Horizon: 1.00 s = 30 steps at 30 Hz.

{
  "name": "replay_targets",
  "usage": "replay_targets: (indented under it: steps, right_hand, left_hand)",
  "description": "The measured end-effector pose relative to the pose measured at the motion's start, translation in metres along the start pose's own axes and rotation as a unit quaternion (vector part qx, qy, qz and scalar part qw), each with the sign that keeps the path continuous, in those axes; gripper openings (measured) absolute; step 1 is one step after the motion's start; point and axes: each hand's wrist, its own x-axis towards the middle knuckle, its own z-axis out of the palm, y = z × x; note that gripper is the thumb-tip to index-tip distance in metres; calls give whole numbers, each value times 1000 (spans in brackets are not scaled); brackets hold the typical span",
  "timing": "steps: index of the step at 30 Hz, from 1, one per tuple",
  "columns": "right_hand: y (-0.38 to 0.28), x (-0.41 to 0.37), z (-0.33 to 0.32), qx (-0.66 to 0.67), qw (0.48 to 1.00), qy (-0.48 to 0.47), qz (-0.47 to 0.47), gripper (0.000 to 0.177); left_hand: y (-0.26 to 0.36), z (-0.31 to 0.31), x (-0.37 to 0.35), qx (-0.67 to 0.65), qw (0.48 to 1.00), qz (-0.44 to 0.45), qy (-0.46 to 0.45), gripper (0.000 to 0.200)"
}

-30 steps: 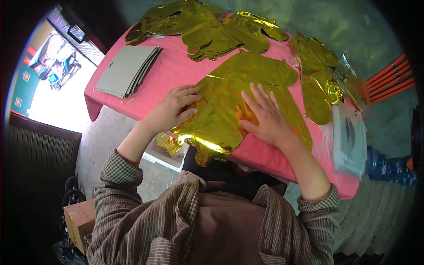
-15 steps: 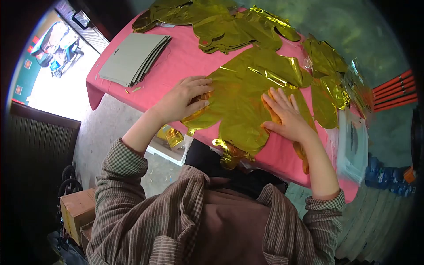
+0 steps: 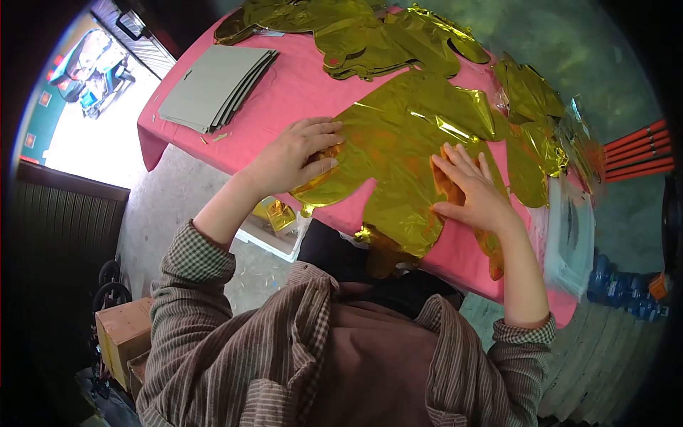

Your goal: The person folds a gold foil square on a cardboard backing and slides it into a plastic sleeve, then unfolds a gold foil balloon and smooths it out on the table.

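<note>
Right hand (image 3: 473, 191) has moved outward across the gold foil (image 3: 398, 146).

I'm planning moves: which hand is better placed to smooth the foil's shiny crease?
Probably the right hand: it rests on the foil just below the crease; the left hand is farther away.

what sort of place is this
Probably a small workshop or garage: gold foil sheets spread over a pink-covered table, a concrete floor, and a wide doorway with a parked vehicle outside.
</note>
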Motion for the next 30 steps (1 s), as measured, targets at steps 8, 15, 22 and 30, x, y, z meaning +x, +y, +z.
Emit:
replay_targets:
  steps: [8, 15, 22, 30]
  right_hand:
    - [-10, 9, 9, 20, 999, 35, -28, 78]
    - [-7, 14, 12, 15, 999, 31, -29, 79]
    - [-4, 26, 12, 14, 999, 28, -41, 81]
    - [-3, 28, 16, 7, 999, 26, -38, 83]
  left_hand:
    - [6, -5, -2, 5, 1000, -6, -9, 38]
    - [5, -5, -2, 8, 1000, -11, -13, 39]
    - [5, -4, -2, 13, 1000, -14, -14, 40]
    - [21, -17, 17, 19, 999, 19, 30, 33]
